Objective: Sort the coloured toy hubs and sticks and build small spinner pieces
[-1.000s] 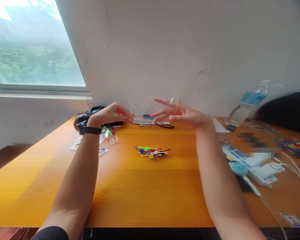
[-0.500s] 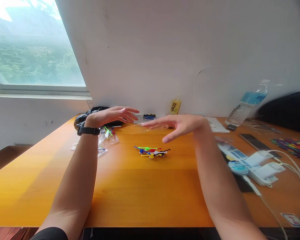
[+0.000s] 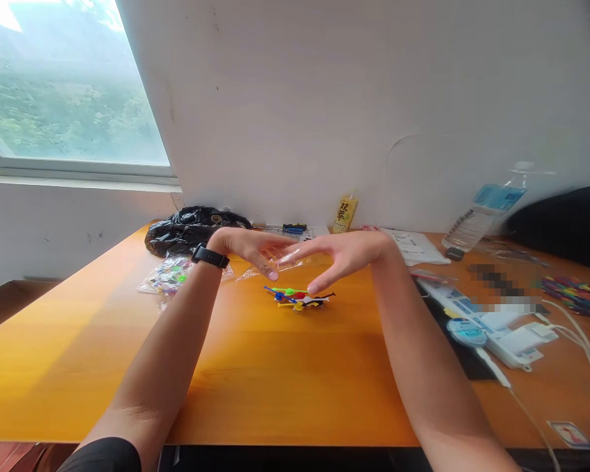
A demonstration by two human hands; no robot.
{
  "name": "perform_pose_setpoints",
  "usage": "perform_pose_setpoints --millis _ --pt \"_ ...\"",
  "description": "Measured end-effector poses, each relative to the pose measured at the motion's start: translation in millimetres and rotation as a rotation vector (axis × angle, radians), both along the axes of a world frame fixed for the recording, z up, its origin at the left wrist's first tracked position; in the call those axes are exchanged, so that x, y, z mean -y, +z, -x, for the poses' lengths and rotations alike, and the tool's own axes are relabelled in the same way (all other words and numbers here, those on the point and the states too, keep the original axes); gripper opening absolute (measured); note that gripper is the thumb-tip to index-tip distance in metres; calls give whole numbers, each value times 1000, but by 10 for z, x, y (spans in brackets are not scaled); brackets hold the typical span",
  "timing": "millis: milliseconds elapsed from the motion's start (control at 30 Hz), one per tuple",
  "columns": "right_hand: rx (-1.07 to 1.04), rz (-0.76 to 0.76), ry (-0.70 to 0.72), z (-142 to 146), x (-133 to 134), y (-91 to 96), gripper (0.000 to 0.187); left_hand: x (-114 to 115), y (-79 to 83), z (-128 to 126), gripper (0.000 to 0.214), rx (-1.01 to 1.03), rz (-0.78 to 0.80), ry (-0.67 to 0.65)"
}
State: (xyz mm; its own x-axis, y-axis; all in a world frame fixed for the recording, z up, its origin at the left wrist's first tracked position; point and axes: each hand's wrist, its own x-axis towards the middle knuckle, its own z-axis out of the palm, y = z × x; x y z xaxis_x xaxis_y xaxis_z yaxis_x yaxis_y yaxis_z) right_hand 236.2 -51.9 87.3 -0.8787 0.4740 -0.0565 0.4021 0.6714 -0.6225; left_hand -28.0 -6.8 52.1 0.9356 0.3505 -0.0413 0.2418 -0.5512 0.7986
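Note:
My left hand (image 3: 248,248), with a black watch on the wrist, hangs over the orange table (image 3: 275,373), its fingers curled down onto a thin clear plastic bag (image 3: 263,270). The stretched fingertips of my right hand (image 3: 347,254) meet the left fingers at the bag, with the thumb spread down and apart. Just below both hands, a small heap of coloured plastic picks (image 3: 298,298) lies on the table. The right thumb tip hovers close above it.
Small clear bags of coloured pieces (image 3: 167,276) and a black plastic bag (image 3: 189,229) lie to the left. At the wall are a screwdriver (image 3: 294,228) and a yellow packet (image 3: 345,213). On the right are papers (image 3: 415,246), a water bottle (image 3: 486,206), a power strip with plugs (image 3: 491,324) and a dark bag (image 3: 565,226).
Both hands came down from holding the clear bag up near the wall. They moved toward me and now meet just above the heap of picks. The camera view tilted slightly.

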Motion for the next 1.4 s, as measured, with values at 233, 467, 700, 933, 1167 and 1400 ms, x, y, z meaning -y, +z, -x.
perform_pose_setpoints --millis 233,467,700,933,1167,1400 --pt "41 -13 -15 6 -53 -42 76 24 26 -38 107 4 -157 -10" --pt "32 -153 -328 2 -163 -122 53 -201 -130 213 120 -363 -317 246" --pt "363 -47 -319 72 -515 -512 39 -292 -185 509 131 -461 -310 461" --pt "616 121 -142 333 -717 -982 49 -250 -158 509 129 -514 -304 477" --pt "491 87 -120 323 -751 -1010 36 -203 -128 517 124 -484 -296 488" --pt "168 31 -278 0 -728 -740 34 -278 -168 554 120 -439 -306 474"
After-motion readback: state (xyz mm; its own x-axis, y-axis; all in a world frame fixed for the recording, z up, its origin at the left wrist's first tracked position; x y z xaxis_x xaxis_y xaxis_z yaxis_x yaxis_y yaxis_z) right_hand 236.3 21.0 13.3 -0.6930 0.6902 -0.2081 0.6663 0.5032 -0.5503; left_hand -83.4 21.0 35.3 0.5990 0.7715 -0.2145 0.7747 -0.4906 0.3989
